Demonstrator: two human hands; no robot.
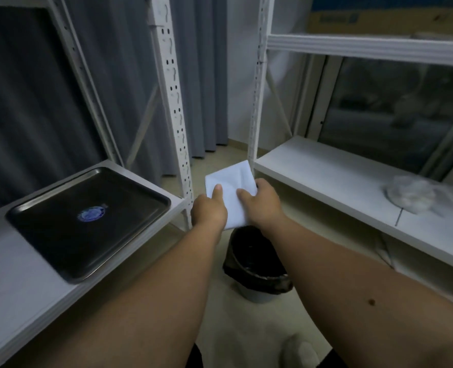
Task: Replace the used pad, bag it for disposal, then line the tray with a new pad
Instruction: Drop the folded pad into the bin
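Both hands, L (208, 210) + R (263, 203), grip folded pad (229, 187) above bin (257, 264); tray (87, 221) bare.

A white shelf (13, 282) on the left carries a dark metal tray (60, 248), which lies near its right end with one corner close to the front edge. Another white shelf (326, 176) on the right holds a crumpled clear plastic bag (409, 196) toward its right end. On the floor (246, 335) between them stands a bin (257, 272) lined in black.
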